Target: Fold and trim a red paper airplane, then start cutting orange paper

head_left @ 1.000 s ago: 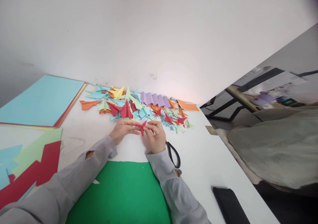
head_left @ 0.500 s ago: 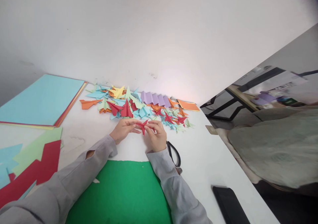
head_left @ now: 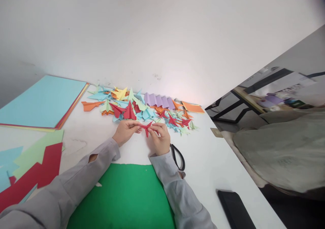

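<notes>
A small red folded-paper star (head_left: 147, 128) with pointed arms is held up between my two hands over the white table. My left hand (head_left: 126, 132) pinches its left point between thumb and fingers. My right hand (head_left: 159, 138) grips the right side, thumb on the near face, and hides part of that side. Just beyond the hands lies a heap of folded paper pieces, with a red paper plane (head_left: 129, 111), a yellow folded piece (head_left: 120, 94) and a purple pleated strip (head_left: 159, 101) among them.
A green sheet (head_left: 124, 195) lies under my forearms. At left are a stack of coloured paper (head_left: 45, 102) and red paper offcuts (head_left: 50, 164). Scissors with black handles (head_left: 179, 157) lie beside my right wrist, a black phone-like object (head_left: 236, 210) near the right edge. A wall (head_left: 157, 36) rises behind.
My left fingers have curled in and closed more tightly on the star's left point. The star and my right hand have barely moved.
</notes>
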A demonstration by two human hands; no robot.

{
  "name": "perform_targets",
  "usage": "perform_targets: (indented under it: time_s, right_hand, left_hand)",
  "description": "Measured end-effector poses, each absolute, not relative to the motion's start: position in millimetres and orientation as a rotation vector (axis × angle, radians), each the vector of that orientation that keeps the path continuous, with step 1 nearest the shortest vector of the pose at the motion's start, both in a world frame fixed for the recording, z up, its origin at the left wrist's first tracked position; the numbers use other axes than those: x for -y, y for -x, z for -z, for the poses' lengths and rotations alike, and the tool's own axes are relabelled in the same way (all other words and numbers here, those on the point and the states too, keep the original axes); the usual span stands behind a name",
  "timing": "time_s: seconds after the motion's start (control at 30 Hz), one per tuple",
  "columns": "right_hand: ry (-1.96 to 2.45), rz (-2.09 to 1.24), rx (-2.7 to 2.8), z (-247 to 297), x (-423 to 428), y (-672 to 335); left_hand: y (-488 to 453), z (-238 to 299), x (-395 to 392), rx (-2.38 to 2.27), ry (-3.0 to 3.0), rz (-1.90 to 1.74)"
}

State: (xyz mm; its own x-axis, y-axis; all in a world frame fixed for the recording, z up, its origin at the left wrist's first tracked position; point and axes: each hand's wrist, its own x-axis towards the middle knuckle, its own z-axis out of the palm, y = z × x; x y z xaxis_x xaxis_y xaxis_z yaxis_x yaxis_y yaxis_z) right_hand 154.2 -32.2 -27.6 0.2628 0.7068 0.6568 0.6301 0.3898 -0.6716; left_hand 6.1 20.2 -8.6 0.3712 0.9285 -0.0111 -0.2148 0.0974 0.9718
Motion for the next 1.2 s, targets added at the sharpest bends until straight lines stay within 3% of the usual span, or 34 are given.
perform_targets:
  time_s: [0.43, 0.6, 0.87, 1.2]
  right_hand:
    - [1.315, 0.044, 1.349, 22.2, 33.1, -150.8]
    - [1.310, 0.051, 1.293, 20.2, 34.1, -148.7]
    - [1.299, 0.014, 1.299, 22.6, 33.7, -146.6]
    - [1.307, -0.005, 1.311, 22.2, 34.3, -146.3]
  left_hand:
    - [-7.8, 6.2, -17.3, -0.761, -1.041, -1.008]
    - [-15.8, 13.0, -6.3, -0.688, -1.221, -0.856]
    - [-17.0, 20.5, -2.2, -0.681, -1.600, -0.991]
    - [-17.3, 17.0, -5.1, -0.684, -1.358, -0.826]
